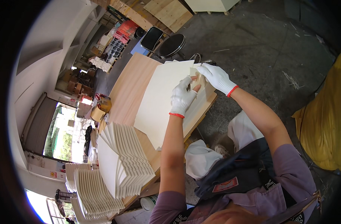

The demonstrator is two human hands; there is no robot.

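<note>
A large cream sheet point(165, 89) lies on the wooden table, with other sheet edges showing under its far end. Both hands wear white knitted gloves with red cuffs and meet at its right far corner. My left hand point(182, 98) has a bare thumb and a bare fingertip, held apart beside a small pale flap point(201, 80). Whether they touch the flap I cannot tell. My right hand point(217, 77) bends its fingers over the flap and the sheet's corner; its fingertips are partly hidden.
Fanned stacks of folded cream sheets point(131, 160) stand at the table's point(131, 80) near left. Beyond the far end is a black round-seated chair point(172, 45). A yellow-brown cover point(323, 119) hangs at the right. A white tub point(149, 202) sits below the near edge.
</note>
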